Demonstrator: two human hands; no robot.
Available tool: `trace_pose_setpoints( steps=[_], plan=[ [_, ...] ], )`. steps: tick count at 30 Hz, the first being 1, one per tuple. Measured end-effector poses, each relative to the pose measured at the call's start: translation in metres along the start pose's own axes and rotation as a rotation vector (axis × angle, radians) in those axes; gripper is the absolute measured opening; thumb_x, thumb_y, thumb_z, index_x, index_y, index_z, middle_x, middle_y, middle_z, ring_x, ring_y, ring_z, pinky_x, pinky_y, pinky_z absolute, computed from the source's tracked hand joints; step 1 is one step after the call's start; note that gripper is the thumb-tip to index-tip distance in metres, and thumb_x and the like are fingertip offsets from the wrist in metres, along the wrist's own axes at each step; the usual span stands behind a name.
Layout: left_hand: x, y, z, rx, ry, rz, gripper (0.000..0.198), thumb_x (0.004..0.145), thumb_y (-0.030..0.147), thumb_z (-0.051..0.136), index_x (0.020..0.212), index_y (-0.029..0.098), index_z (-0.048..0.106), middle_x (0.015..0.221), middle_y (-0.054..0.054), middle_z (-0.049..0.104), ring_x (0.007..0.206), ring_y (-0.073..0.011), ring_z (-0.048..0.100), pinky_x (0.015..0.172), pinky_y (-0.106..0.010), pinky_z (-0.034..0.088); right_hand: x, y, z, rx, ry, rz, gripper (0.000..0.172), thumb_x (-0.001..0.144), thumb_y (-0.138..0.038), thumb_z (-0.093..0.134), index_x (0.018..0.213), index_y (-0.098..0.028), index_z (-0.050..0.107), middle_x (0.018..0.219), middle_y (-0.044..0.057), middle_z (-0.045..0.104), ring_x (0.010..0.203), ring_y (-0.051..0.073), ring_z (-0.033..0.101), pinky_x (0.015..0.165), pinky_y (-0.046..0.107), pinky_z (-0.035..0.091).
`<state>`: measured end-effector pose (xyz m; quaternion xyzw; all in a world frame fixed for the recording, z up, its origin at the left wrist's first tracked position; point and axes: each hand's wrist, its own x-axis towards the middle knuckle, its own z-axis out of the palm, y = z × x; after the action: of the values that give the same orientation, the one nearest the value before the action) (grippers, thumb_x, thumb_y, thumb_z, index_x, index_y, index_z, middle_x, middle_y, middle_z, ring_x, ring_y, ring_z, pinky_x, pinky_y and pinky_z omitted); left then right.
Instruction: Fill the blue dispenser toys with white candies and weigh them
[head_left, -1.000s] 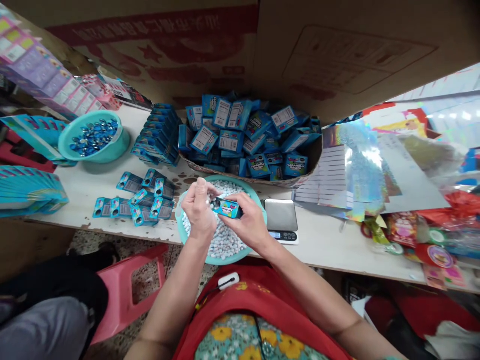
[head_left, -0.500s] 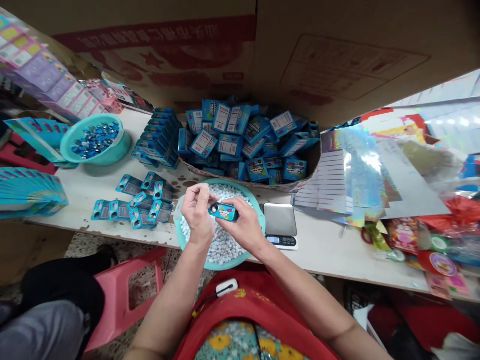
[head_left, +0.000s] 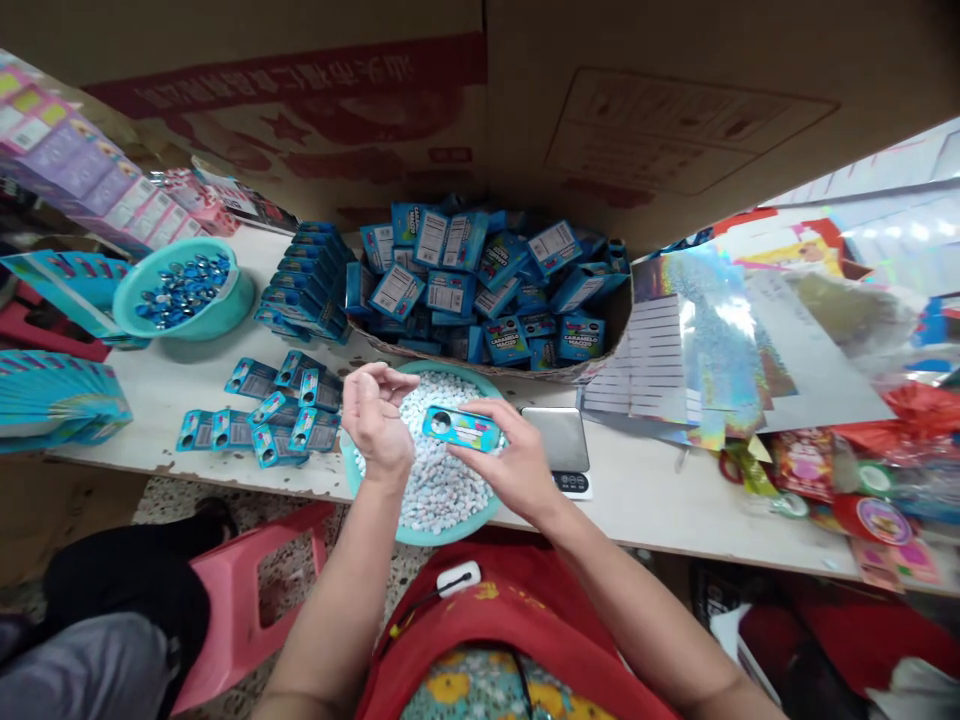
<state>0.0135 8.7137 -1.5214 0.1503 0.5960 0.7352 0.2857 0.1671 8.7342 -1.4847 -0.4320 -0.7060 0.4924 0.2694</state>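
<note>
My right hand (head_left: 517, 455) grips a small blue candy box (head_left: 465, 430) by its right end, thumb below and fingers above. A dark round hole shows at the box's left end. Just left of it, my left hand (head_left: 377, 425) is cupped with its fingers curled together; what lies inside, if anything, is hidden. Both hands are over a turquoise basin (head_left: 420, 537) full of small whitish candies (head_left: 442, 490). Left of the basin, several small blue boxes (head_left: 274, 408) with round holes lie on the table (head_left: 630, 500).
A carton (head_left: 420, 352) heaped with blue candy boxes stands behind the basin, a digital scale (head_left: 555, 440) to its right. Stacked blue boxes (head_left: 307, 280) and a basin of blue wrapped pieces (head_left: 244, 295) stand at left. A pink stool (head_left: 225, 610) and a seated person's leg are below left.
My left hand has drawn away from the box's holed end, to the left. The box in my right hand has turned slightly, and its hole now shows uncovered.
</note>
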Motion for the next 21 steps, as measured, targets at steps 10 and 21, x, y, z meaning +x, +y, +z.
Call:
trace_pose_setpoints(
  steps=[10, 21],
  plan=[
    [0.0, -0.087, -0.02, 1.338, -0.663, 0.212, 0.039, 0.086, 0.056, 0.049, 0.098, 0.023, 0.066, 0.104, -0.011, 0.061, 0.104, -0.0301, 0.049, 0.087, -0.043, 0.038, -0.027, 0.019, -0.041, -0.1, 0.067, 0.072, 0.033, 0.073, -0.032, 0.074, 0.104, -0.024, 0.063, 0.105, 0.004, 0.063, 0.098, 0.018, 0.06, 0.086, 0.032, 0.049],
    [-0.002, -0.087, -0.04, 0.895, -0.283, -0.007, 0.025, 0.082, 0.039, 0.056, 0.07, 0.018, 0.062, 0.074, -0.004, 0.061, 0.074, -0.017, 0.057, 0.069, -0.026, 0.041, -0.019, 0.032, -0.019, -0.135, 0.021, 0.142, 0.032, 0.072, -0.031, 0.074, 0.1, -0.021, 0.063, 0.096, 0.004, 0.064, 0.09, 0.018, 0.06, 0.081, 0.032, 0.048]
  ],
)
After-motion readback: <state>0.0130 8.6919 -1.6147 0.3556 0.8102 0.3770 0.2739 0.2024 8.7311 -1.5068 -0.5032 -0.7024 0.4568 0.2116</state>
